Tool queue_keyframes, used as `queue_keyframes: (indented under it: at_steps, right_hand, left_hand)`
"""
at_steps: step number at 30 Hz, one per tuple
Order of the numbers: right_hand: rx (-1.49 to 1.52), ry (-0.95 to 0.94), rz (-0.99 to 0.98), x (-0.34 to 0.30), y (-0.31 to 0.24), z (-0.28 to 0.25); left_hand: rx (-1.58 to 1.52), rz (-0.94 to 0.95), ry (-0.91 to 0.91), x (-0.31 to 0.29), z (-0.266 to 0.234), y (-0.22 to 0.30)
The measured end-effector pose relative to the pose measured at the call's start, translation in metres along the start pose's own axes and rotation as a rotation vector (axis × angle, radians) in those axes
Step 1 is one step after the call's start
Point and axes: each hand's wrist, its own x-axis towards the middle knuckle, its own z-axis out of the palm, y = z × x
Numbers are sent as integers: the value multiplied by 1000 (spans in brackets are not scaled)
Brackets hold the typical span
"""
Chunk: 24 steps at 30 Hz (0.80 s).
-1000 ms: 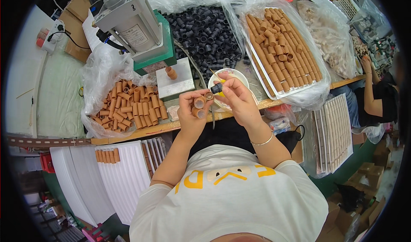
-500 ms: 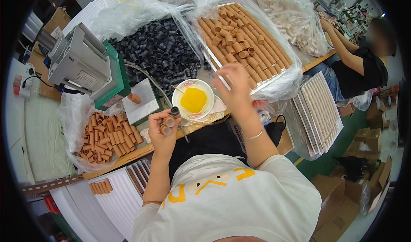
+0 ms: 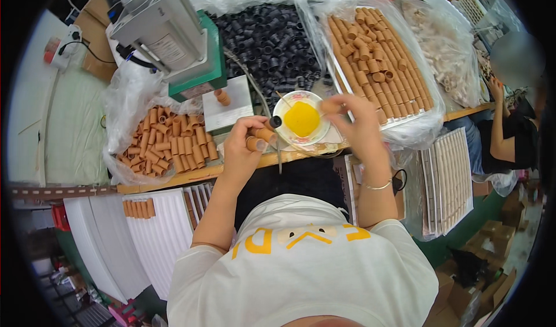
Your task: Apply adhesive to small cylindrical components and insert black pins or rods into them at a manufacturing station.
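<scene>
My left hand (image 3: pixel 238 147) is closed around two short brown tubes (image 3: pixel 264 135) and a black ring-like piece (image 3: pixel 275 121), just left of the bowl. In my right hand (image 3: pixel 364 127) a short brown cap (image 3: pixel 330 106) is pinched between thumb and fingers, smeared by motion, beside the bowl's right rim. The white bowl (image 3: pixel 317 138) holds yellow paste (image 3: pixel 302 119), with a thin stick leaning in it. Beyond my right hand, brown caps (image 3: pixel 376 66) lie in rows and a loose heap on a white tray.
A grey and green press (image 3: pixel 197 83) stands at the left, with a brown piece (image 3: pixel 222 97) on its plate. Brown tubes (image 3: pixel 168 142) and black pieces (image 3: pixel 266 49) lie heaped in plastic. White ribbed trays (image 3: pixel 165 223) are at lower left. A co-worker (image 3: pixel 509 130) sits far right.
My right hand has come back from the tray of brown caps toward the bowl and now shows a cap in its fingers. The view has shifted left; my left hand keeps its hold.
</scene>
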Motion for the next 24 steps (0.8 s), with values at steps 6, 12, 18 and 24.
queue_keyframes:
  at_steps: [6, 12, 18, 24]
  right_hand:
    - [-234, -214, -316, 2, -43, 64]
    - [-370, -407, -347, 6, -59, 92]
    - [-7, -383, -25, 34, -25, 139]
    - [-104, -289, -29, 72, -27, 194]
  left_hand:
    - [311, 178, -51, -7, -32, 10]
    - [257, 263, -98, -8, -51, 15]
    - [69, -37, 355, 18, -76, -38]
    - [274, -128, 114, 58, -91, -64]
